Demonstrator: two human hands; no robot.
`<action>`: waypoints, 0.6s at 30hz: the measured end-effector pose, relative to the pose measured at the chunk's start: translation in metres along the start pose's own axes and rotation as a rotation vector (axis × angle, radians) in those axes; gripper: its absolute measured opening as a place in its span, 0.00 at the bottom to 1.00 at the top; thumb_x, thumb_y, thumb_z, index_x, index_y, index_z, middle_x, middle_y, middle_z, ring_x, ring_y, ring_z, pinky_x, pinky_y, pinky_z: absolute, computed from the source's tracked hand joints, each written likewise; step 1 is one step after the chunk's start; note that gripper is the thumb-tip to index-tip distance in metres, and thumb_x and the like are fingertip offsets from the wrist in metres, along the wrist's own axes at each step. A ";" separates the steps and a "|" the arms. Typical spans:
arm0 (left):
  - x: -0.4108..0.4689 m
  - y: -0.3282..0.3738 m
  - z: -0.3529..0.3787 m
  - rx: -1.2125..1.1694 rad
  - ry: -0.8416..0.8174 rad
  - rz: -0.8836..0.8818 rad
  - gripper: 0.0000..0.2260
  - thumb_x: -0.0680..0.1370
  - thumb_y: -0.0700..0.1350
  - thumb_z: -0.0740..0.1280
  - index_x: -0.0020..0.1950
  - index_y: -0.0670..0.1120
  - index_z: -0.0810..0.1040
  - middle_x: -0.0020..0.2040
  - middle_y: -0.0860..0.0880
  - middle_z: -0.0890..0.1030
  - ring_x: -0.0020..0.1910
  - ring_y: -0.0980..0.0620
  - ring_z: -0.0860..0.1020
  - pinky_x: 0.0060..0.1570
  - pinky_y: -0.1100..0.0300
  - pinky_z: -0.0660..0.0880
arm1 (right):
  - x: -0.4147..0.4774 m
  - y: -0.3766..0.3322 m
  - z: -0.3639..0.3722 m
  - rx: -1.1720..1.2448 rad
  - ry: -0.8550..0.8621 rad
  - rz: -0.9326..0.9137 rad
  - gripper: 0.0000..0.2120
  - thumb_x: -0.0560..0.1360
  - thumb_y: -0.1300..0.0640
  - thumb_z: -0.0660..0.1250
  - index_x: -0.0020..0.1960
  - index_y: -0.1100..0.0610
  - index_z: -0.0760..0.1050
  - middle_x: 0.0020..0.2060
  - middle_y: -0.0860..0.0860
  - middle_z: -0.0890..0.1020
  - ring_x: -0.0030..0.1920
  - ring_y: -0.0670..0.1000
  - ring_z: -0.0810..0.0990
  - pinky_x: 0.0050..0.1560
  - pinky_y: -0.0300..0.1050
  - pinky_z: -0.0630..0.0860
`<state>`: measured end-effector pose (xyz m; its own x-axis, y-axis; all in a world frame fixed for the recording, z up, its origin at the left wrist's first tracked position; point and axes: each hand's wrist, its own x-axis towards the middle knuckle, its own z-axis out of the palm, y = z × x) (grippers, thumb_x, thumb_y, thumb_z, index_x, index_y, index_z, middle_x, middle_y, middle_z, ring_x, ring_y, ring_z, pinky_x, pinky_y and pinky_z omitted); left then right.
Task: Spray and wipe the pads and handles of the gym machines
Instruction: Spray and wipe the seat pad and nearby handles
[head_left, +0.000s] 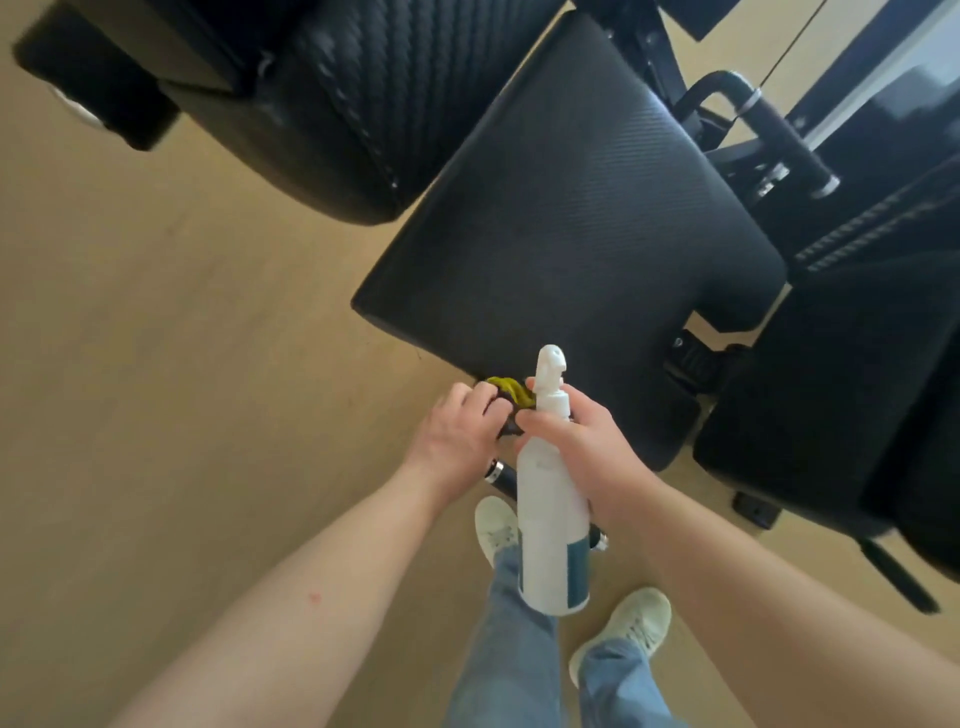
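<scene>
Looking down over your own arms, you have your right hand (576, 436) wrapped around the neck of a white spray bottle (550, 519), fingers curled tight just under the trigger head. The bottle stands nearly upright with its nozzle at the top, pointing away from you toward the seat pad (582, 234). Your left hand (457, 436) sits just beside it, fingers curled down and gripping a yellow cloth (511, 389). The cloth is bunched at the near edge of that seat pad, and only a small fold of it shows past your knuckles. Under your hands runs a black handle (501, 475) with a chrome ring, partly hidden by the bottle. Whether the cloth is pressed onto that handle or onto the dark part between your hands cannot be told. The seat pad is a broad black textured cushion, tilted across the middle of the view. A quilted back pad (343, 104) lies beyond it on the left, and a second black handle (779, 135) with chrome collars lies to the right. Another black pad (831, 415) fills the right side. Below you are your blue jeans (519, 649) and pale shoes (634, 623) on the tan floor (156, 364).
</scene>
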<state>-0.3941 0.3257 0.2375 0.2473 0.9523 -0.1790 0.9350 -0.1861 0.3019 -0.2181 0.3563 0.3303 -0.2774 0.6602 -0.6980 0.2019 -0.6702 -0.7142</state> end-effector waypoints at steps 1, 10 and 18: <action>-0.009 0.000 -0.005 -0.030 -0.050 -0.049 0.12 0.73 0.44 0.74 0.54 0.45 0.75 0.55 0.45 0.75 0.49 0.42 0.72 0.38 0.46 0.78 | -0.002 0.001 0.000 -0.008 0.004 0.008 0.11 0.78 0.51 0.73 0.57 0.39 0.79 0.47 0.53 0.85 0.45 0.51 0.86 0.47 0.51 0.86; -0.013 0.056 -0.027 0.159 -0.495 0.123 0.15 0.82 0.54 0.55 0.58 0.50 0.77 0.50 0.50 0.78 0.47 0.49 0.74 0.45 0.54 0.75 | -0.024 0.015 -0.018 -0.022 0.055 0.018 0.16 0.76 0.49 0.74 0.62 0.38 0.76 0.48 0.50 0.85 0.47 0.52 0.87 0.47 0.50 0.86; -0.016 0.063 -0.042 0.123 -0.394 -0.140 0.19 0.79 0.47 0.69 0.69 0.55 0.72 0.63 0.50 0.76 0.59 0.46 0.78 0.51 0.53 0.77 | -0.052 0.045 -0.053 -0.075 -0.084 0.231 0.13 0.79 0.51 0.73 0.60 0.52 0.76 0.46 0.54 0.84 0.41 0.50 0.85 0.41 0.45 0.84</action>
<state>-0.3501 0.3089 0.2986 0.1720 0.8097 -0.5611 0.9838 -0.1123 0.1395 -0.1445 0.3095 0.3318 -0.2919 0.4602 -0.8385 0.3367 -0.7711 -0.5404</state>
